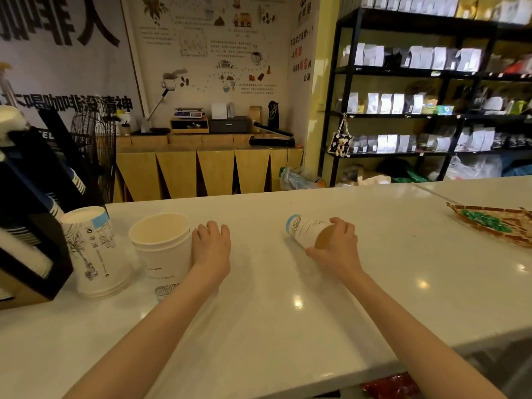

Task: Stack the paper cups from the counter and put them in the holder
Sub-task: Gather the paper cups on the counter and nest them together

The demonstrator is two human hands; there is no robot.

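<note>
An upright stack of white paper cups (pixel 163 249) stands on the white counter (pixel 273 312), mouth up. My left hand (pixel 211 246) rests against its right side with the fingers curled around the wall. To the right, a single paper cup (pixel 305 230) lies tilted on its side, base pointing away from me. My right hand (pixel 335 246) grips it at the mouth end. Another stack of printed cups (pixel 90 251) stands upside down at the left. The black cup holder (pixel 34 226) sits at the far left, with cup stacks in its slots.
A patterned tray (pixel 495 226) with a green item lies at the counter's right edge. Behind the counter stand a black fan (pixel 93 148), a wooden cabinet (pixel 207 168) with small appliances, and black shelves (pixel 431 96) of bags. A red item (pixel 388 385) shows below the counter's near edge.
</note>
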